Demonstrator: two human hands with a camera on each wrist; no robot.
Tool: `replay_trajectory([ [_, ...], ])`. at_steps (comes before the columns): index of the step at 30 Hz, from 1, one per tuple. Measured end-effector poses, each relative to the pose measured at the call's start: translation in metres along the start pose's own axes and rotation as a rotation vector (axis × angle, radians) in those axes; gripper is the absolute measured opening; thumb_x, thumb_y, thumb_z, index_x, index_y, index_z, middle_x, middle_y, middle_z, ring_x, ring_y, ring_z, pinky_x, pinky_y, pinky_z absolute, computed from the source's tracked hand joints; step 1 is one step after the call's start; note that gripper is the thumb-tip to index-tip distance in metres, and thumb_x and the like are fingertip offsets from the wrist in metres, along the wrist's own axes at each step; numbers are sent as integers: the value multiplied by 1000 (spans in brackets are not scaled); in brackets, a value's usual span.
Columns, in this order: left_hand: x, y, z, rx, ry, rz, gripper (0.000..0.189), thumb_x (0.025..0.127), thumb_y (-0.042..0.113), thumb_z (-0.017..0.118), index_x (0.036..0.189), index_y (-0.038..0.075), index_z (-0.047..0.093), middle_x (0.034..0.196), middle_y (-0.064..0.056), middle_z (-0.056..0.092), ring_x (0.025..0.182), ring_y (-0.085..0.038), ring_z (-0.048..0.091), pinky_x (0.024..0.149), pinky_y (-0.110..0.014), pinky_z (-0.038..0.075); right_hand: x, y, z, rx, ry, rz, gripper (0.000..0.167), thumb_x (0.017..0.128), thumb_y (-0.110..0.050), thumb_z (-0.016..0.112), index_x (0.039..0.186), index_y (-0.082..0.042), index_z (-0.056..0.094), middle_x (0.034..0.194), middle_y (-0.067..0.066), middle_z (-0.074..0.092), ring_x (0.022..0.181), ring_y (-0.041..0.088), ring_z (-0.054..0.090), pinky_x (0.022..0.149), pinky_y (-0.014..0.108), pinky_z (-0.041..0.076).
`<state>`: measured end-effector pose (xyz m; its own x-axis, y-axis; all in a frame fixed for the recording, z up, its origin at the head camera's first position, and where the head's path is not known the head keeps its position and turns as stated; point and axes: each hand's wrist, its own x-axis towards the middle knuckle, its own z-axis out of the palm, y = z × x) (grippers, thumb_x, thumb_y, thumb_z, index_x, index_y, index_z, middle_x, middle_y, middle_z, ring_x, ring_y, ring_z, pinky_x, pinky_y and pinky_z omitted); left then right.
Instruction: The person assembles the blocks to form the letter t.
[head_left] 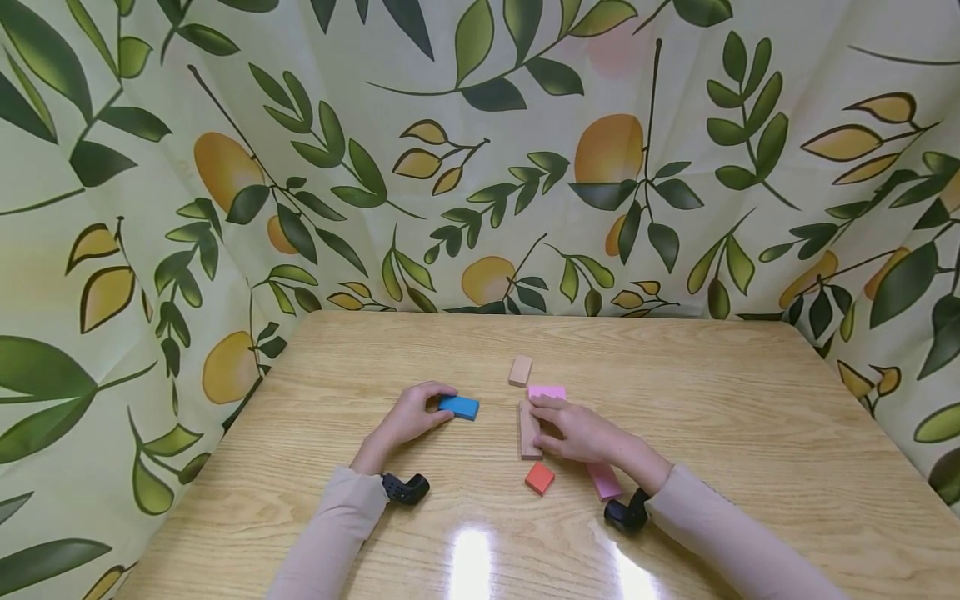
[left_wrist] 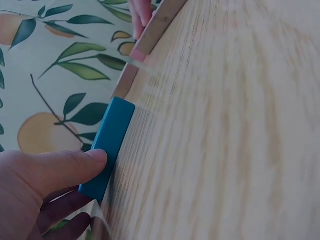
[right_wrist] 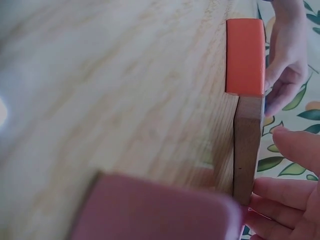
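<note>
blue block (head_left: 460, 407) pinched in left hand (head_left: 408, 415), axis roughly left-right, lies left of near-far long wooden block (head_left: 528, 440), which right hand (head_left: 581, 431) touches, grip unclear.

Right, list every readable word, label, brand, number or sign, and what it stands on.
None: no readable text in any view.
The blue block, red block and long wooden block show no lettering; the cloth shows printed leaves and fruit.
The left wrist's black device is too small to tell.
</note>
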<state>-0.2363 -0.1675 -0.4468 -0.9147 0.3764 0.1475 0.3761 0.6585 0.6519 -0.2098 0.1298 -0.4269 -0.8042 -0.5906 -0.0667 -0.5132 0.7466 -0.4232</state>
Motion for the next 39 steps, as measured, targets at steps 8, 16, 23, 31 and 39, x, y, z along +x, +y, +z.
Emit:
replay_trajectory([
  [8,2,1,2,-5,6,-7,33,86,8,71,118,0,66,122,-17,67,118,-32,61,105,-46,49,0,1,0,-18,10,-9,55,94,-27,61,140,2,47,151,19,43,140,37,42,115,52,38],
  [16,5,3,5,-4,12,-17,32,85,8,71,117,1,67,121,-16,67,118,-32,62,104,-45,49,2,2,2,-23,17,-17,54,94,-26,62,138,2,50,149,19,45,139,38,43,114,52,38],
  [23,8,6,7,1,14,-11,32,85,8,71,117,1,67,119,-16,68,116,-31,63,104,-45,50,2,1,2,-22,25,-24,52,94,-25,62,136,4,51,149,20,45,138,38,43,114,52,38],
  [31,11,7,9,-16,12,-28,32,85,8,71,117,2,67,121,-15,67,118,-31,62,105,-45,49,1,0,2,-34,29,-19,53,93,-25,62,137,3,51,149,18,46,139,37,44,114,52,39],
  [39,13,7,11,-13,17,-14,33,85,7,72,116,1,67,119,-16,68,116,-31,63,104,-45,49,1,1,2,-33,33,-23,53,93,-25,62,137,3,50,149,19,45,138,37,44,113,52,39],
])
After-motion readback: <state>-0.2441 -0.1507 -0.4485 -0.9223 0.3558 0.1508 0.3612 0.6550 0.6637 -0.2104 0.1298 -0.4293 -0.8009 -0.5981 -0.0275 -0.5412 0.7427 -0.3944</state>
